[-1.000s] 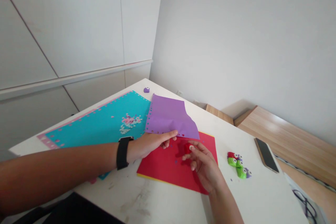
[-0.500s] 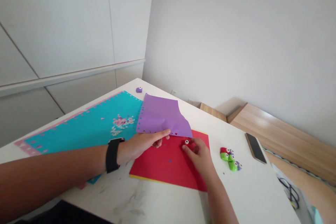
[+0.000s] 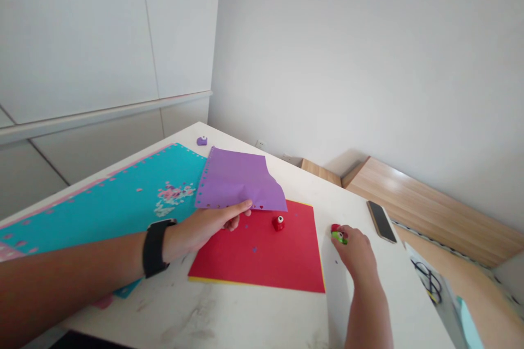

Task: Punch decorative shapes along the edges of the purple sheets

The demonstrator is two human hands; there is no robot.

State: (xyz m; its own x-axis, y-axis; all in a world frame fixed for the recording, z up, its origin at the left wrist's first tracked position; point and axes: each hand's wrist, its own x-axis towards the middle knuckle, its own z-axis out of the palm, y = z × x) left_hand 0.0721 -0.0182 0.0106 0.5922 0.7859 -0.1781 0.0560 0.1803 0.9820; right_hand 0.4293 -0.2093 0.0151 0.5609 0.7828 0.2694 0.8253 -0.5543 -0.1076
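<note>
On the white bench (image 3: 249, 316), a red card sheet (image 3: 257, 251) lies flat. At its 12 o'clock the left hand (image 3: 202, 226) pinches purple paper (image 3: 237, 180). At 3 o'clock the right hand (image 3: 354, 248) curls over a green craft punch (image 3: 338, 237), its grip unclear.

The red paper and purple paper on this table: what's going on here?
A person is working at a white table with bare hands. The left hand holds a purple paper sheet, its edge dotted with small punched holes, partly over a red paper sheet. A small red craft punch stands on the red sheet. Beyond that sheet, the right hand has its fingers on a green craft punch. A teal paper sheet lies to the left.
</note>
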